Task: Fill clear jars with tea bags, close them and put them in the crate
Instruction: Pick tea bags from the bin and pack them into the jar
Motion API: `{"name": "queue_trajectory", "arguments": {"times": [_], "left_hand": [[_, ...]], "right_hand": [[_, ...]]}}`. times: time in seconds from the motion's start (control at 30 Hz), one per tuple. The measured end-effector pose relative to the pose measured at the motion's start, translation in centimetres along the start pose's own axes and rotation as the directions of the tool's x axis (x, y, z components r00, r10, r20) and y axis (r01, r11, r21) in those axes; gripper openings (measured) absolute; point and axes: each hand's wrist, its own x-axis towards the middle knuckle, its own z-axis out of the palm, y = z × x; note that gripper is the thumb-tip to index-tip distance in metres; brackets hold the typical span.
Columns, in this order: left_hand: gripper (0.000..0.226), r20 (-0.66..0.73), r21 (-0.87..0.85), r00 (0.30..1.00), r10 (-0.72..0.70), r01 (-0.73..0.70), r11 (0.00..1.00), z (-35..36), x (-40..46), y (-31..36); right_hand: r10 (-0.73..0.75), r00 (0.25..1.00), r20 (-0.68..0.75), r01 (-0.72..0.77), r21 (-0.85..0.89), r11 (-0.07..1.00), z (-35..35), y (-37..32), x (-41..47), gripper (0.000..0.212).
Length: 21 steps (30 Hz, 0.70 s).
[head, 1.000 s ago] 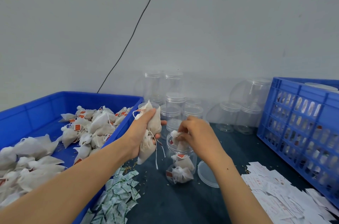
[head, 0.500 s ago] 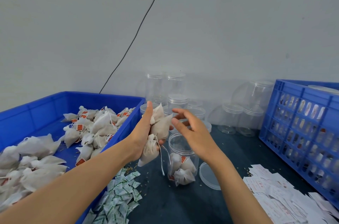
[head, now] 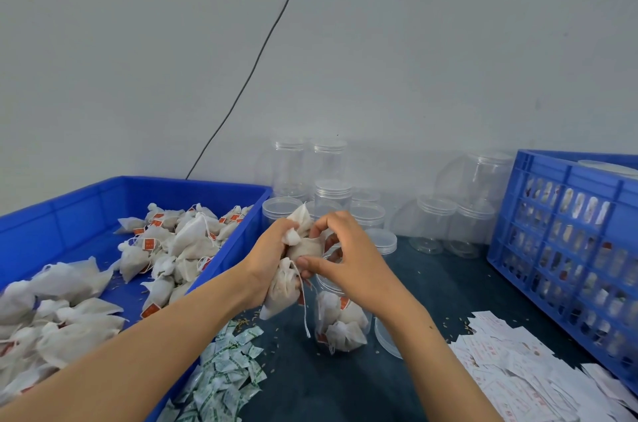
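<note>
Directly above the open jar [head: 341, 321], the left hand [head: 267, 262] clutches a bunch of tea bags [head: 293, 269]; the right hand [head: 348, 259] pinches one from it, nearer the jar's mouth, which lies straight below.

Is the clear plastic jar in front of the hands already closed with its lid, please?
No, the clear plastic jar stands open, and its round clear lid lies on the dark table beside it.
</note>
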Motion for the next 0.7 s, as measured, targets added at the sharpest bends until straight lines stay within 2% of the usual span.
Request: {"name": "queue_trajectory", "arguments": {"times": [0.1, 0.17, 0.37, 0.5, 0.6, 0.7], "left_hand": [[0.049, 0.041, -0.030, 0.998, -0.055, 0.056, 0.998, -0.1, 0.2, 0.0], [0.050, 0.061, -0.020, 0.994, -0.089, 0.090, 0.996, -0.2, 0.3, 0.0], [0.029, -0.107, -0.042, 0.991, -0.081, 0.077, 0.996, -0.4, 0.6, 0.1], [0.023, -0.259, 0.001, 0.966, -0.022, 0.023, 1.000, -0.3, 1.2, -0.3], [0.021, -0.246, 0.024, 0.969, 0.024, -0.019, 1.000, -0.5, 1.6, -0.2], [0.022, -0.223, -0.028, 0.975, -0.004, -0.002, 1.000, -0.8, 1.7, -0.1]], "right_hand": [[-0.030, 1.000, -0.003, 0.030, -0.046, 0.998, -0.3, -0.2, 0.1, 0.026], [-0.002, 0.998, -0.055, 0.002, -0.010, 1.000, -0.3, -0.2, 0.1, 0.020], [0.133, 0.977, -0.167, -0.101, 0.187, 0.977, -1.3, 0.4, 0.2, 0.014], [0.155, 0.956, -0.248, -0.113, 0.177, 0.978, -2.1, 0.7, 0.3, 0.012], [0.191, 0.920, -0.342, -0.128, 0.197, 0.972, -2.7, 0.9, 0.3, 0.014], [0.215, 0.899, -0.381, -0.165, 0.159, 0.973, -3.8, 1.4, 0.2, 0.016]]}}
